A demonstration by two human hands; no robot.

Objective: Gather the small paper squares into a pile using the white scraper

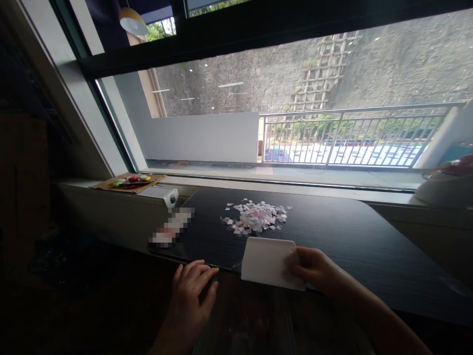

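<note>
A flat white card-like sheet is gripped at its right edge by my right hand, the fingers partly behind it. It is tilted over the near edge of the dark table, just below a loose pile of small white and pinkish paper scraps. To the left of the sheet, my left hand is at the table's front edge, palm down, fingers stretched out, holding nothing. What lies below the table edge is too dark to make out.
A blurred-out strip lies at the table's left end. Beyond it, a brown paper piece with colourful items rests on the ledge beside a white vented device. A large window runs behind the table. A pale rounded object stands at right.
</note>
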